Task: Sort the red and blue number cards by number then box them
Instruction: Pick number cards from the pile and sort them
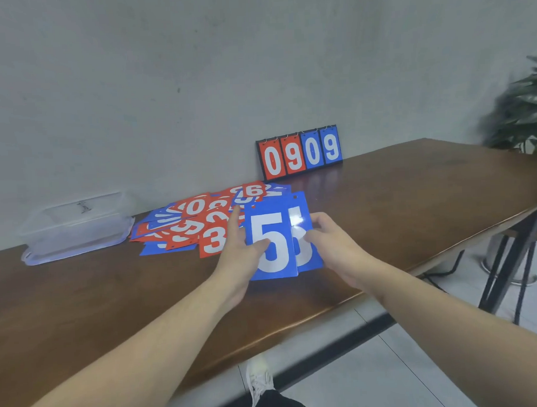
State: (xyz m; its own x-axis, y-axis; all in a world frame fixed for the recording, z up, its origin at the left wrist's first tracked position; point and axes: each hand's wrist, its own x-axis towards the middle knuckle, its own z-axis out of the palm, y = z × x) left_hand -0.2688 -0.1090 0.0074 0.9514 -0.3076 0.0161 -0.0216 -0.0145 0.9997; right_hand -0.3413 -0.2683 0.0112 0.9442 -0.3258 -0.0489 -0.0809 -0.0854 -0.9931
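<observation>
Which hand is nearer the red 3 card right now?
Left. The left hand sits right beside the red 3 card, overlapping its right edge. The right hand is farther right, beyond the blue 5 cards.

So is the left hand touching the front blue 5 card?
Touching: the head view shows the left hand with its thumb pressed on the front blue 5 card.

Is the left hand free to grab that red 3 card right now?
Probably not yet: the left hand is holding the blue 5 card together with the right hand. The red 3 card lies uncovered just beside it.
</observation>
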